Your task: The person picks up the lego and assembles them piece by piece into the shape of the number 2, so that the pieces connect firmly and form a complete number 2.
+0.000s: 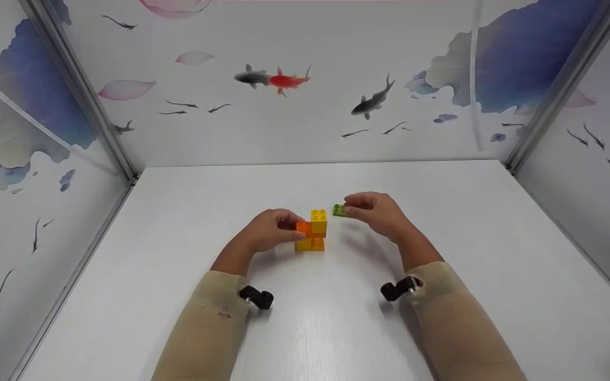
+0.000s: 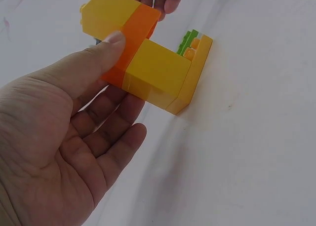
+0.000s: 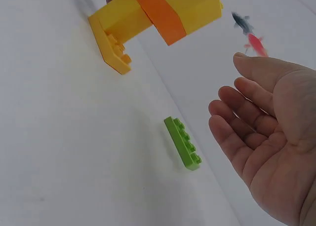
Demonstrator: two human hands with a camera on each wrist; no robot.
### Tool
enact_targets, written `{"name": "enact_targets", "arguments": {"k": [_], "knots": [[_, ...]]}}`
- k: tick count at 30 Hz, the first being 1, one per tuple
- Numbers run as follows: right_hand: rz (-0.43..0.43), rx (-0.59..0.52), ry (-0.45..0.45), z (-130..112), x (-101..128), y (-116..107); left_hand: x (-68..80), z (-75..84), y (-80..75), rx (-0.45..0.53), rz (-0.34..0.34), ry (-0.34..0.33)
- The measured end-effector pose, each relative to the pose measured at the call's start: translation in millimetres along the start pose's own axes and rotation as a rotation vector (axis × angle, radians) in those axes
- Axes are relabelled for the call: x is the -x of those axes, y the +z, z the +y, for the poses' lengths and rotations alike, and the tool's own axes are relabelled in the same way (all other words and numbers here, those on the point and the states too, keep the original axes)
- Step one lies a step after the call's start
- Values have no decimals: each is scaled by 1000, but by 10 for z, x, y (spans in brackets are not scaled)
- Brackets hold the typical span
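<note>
A small stack of yellow and orange bricks (image 1: 313, 231) stands on the white table (image 1: 337, 328) on a yellow base plate (image 3: 109, 48). My left hand (image 1: 270, 230) is at its left side. In the left wrist view the thumb (image 2: 106, 46) presses on the orange brick (image 2: 133, 43) while the other fingers hang relaxed below the stack (image 2: 158, 75). A flat green brick (image 3: 182, 143) lies on the table just right of the stack. My right hand (image 3: 266, 122) hovers beside the green brick (image 1: 339, 210) with its fingers loosely spread, and it holds nothing.
White walls printed with fish and petals (image 1: 284, 79) close the table in at the back and on both sides. Bare table top lies in front of the stack and to the right. A small black camera mount (image 1: 397, 289) sits on each wrist.
</note>
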State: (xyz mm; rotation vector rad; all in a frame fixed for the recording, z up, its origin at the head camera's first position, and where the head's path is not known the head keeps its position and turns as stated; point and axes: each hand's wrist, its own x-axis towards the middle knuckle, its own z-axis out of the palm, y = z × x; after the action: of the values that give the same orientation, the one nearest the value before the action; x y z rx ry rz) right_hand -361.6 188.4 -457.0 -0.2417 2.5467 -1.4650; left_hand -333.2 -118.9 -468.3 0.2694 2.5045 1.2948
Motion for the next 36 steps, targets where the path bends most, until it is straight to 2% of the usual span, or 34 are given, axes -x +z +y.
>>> {"name": "enact_targets", "arguments": {"k": [6, 12, 24, 32, 36], "knots": [[29, 30, 78, 100, -53, -72, -5, -8, 1, -5, 1, -9], [47, 62, 106, 151, -77, -118, -22, -15, 5, 3, 5, 3], [44, 31, 195, 237, -281, -39, -12, -31, 4, 8, -3, 13], [23, 127, 248, 255, -341, 21, -15, -35, 5, -3, -7, 16], [29, 143, 241, 258, -344, 28, -22, -41, 0, -5, -5, 19]]}}
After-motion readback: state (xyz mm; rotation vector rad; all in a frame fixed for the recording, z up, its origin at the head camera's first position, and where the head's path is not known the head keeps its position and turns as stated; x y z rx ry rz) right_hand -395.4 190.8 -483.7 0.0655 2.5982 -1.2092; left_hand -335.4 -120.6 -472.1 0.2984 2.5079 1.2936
